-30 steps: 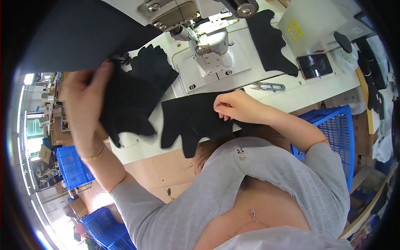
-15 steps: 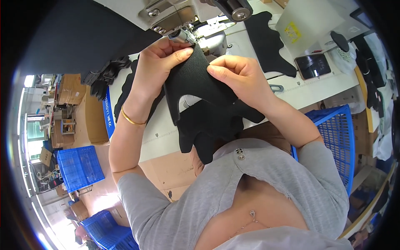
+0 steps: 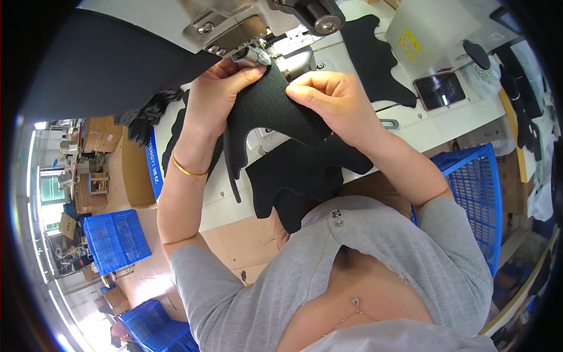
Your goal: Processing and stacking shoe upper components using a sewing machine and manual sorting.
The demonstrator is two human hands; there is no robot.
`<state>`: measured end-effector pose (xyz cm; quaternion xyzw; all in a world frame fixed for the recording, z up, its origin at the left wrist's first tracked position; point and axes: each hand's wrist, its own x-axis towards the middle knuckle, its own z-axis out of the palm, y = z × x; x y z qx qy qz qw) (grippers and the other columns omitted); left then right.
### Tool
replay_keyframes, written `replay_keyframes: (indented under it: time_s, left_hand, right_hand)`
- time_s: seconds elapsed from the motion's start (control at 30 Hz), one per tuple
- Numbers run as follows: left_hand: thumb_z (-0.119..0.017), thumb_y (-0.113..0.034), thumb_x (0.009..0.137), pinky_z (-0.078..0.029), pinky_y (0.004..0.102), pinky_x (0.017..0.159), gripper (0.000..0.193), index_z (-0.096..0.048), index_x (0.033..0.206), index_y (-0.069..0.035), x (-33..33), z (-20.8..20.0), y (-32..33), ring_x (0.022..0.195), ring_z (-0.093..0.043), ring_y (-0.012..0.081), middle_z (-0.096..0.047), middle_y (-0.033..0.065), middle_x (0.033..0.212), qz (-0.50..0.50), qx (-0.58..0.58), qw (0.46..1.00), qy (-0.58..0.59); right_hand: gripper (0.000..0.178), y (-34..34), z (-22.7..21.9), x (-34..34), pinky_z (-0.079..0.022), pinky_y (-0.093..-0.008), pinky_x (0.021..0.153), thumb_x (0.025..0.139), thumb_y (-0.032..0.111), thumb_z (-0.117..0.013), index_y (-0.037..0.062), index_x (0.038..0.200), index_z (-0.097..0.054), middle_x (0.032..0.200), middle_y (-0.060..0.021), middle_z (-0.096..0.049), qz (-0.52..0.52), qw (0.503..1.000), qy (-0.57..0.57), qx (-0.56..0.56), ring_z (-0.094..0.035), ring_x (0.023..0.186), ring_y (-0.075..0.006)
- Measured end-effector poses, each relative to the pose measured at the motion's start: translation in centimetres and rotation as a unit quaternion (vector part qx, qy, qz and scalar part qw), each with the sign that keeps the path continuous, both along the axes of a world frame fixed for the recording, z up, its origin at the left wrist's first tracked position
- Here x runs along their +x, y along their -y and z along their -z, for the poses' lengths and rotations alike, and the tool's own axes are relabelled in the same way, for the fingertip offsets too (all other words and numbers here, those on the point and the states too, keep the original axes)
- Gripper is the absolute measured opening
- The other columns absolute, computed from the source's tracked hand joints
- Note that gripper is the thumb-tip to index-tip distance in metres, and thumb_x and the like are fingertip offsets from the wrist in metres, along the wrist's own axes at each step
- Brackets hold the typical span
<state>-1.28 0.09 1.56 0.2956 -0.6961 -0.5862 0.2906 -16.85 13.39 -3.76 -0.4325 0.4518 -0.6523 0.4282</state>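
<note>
A black ribbed fabric piece (image 3: 267, 102) hangs from the working end of a sewing machine (image 3: 252, 38), its upper edge beside the metal foot parts. My left hand (image 3: 220, 94) pinches the fabric's upper left edge, thumb on top, close under the machine head; some of its fingers are hidden. With thumb and index finger, my right hand (image 3: 334, 100) grips the same fabric's right edge. Below it, more black cut fabric pieces (image 3: 299, 176) lie over the table's front edge and reach my lap.
Another black cut piece (image 3: 375, 58) lies on the white table (image 3: 410, 126) at the right, near a dark phone (image 3: 440, 92). Dark fabric bundles (image 3: 146, 117) sit at the left. Blue crates (image 3: 117, 240) stand on the floor on the left, and a blue basket (image 3: 472, 199) at my right.
Both hands have shifted slightly left in the picture with the fabric still pinched. The fabric's left flap now hangs lower and narrower. The surroundings have shifted slightly too.
</note>
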Motion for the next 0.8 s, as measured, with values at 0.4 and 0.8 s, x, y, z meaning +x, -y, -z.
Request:
replay_keyframes:
  time_s: [0.4, 0.8]
  left_hand:
    - [-0.072, -0.003, 0.084, -0.052, 0.0236, 0.078, 0.019, -0.07, 0.102, 0.002, 0.2, 0.3, -0.4, 0.08, -0.065, 0.011, -0.072, 0.0058, 0.091, -0.037, -0.111, 0.993, 0.018]
    - [-0.08, -0.006, 0.073, -0.044, 0.0235, 0.058, 0.021, -0.075, 0.093, -0.003, 1.3, 3.6, -7.0, 0.065, -0.057, 0.0103, -0.071, 0.0064, 0.098, -0.01, -0.796, 0.606, -0.014]
  right_hand:
    - [0.022, -0.8, -1.5, -0.3, -0.036, -0.0196, 0.039, 0.093, 0.021, -0.066, 0.0007, 0.088, -0.071, 0.063, 0.0017, -0.06, -0.019, 0.998, 0.016, 0.05, -0.054, 0.049, -0.0026]
    - [0.023, -3.3, -1.6, -0.9, -0.036, -0.0191, 0.041, 0.095, 0.018, -0.061, -0.0008, 0.086, -0.069, 0.062, -0.0012, -0.064, -0.059, 0.997, -0.023, 0.052, -0.054, 0.045, -0.0051]
